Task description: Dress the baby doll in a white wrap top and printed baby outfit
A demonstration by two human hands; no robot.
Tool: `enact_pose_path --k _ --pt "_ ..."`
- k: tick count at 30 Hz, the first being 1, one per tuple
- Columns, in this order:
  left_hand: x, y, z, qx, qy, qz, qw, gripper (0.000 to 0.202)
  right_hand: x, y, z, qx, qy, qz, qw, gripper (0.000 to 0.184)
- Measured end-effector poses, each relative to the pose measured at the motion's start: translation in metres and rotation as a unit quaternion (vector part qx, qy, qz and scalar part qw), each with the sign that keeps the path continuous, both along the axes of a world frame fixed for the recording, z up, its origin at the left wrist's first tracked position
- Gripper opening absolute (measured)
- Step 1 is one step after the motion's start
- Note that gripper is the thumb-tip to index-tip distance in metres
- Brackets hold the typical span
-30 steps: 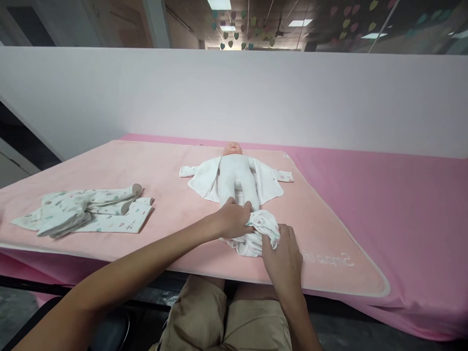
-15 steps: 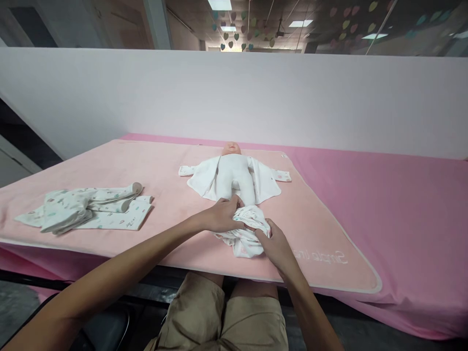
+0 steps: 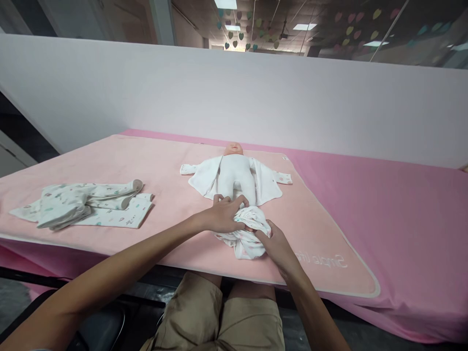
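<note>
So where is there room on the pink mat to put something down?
There is room between the folded clothes and the doll, and on the pink cover right of the doll. It is crowded at the doll's feet, where the left hand and right hand grip the bunched cloth.

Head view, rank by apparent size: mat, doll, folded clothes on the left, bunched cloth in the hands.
1. mat
2. folded clothes and doll: they look about alike and the doll lies farther off, so I have not ranked them
3. bunched cloth
</note>
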State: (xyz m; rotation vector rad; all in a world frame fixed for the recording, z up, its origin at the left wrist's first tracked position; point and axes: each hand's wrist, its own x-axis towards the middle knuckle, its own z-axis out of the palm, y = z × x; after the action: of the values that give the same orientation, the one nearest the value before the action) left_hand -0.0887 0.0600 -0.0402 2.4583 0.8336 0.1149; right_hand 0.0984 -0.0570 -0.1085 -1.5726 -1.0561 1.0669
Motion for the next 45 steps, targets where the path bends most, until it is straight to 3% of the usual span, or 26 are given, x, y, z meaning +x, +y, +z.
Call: enact_pose_path --k 6,9,16,23,28,35,38,41,45 --pt "-0.009 0.013 0.002 -0.129 -0.073 0.026 0.989 0.048 -0.011 0.001 0.006 0.070 -0.035 0.043 0.996 0.047" --pt "-0.018 0.017 -0.001 -0.159 -0.098 0.021 0.982 0.055 -0.010 0.005 0.015 0.117 -0.062 0.074 0.988 0.053" --pt "-0.025 0.026 -0.012 -0.113 -0.117 -0.016 0.987 0.062 0.027 0.028 0.038 0.078 -0.171 0.129 0.974 0.042" --pt "-0.022 0.036 -0.008 -0.033 -0.106 -0.034 0.993 0.049 0.053 0.052 0.060 0.073 -0.122 0.254 0.957 0.069" --pt "-0.026 0.041 -0.013 0.004 -0.116 -0.044 0.992 0.044 0.070 0.058 0.072 0.017 -0.073 0.332 0.940 0.048" --pt "-0.012 0.039 -0.013 0.020 -0.133 -0.041 0.990 0.054 0.042 0.083 0.086 -0.029 -0.178 0.237 0.955 0.058" --pt "-0.014 0.041 -0.006 -0.017 -0.146 -0.028 0.989 0.058 0.031 0.100 0.094 -0.060 -0.126 0.217 0.966 0.065" --pt "-0.029 0.046 -0.004 -0.104 -0.166 0.016 0.980 0.053 0.032 0.111 0.092 -0.073 -0.031 0.214 0.974 0.066" --pt "-0.051 0.056 -0.017 -0.266 -0.230 0.051 0.935 0.051 0.041 0.112 0.076 -0.025 -0.056 0.203 0.977 0.041"
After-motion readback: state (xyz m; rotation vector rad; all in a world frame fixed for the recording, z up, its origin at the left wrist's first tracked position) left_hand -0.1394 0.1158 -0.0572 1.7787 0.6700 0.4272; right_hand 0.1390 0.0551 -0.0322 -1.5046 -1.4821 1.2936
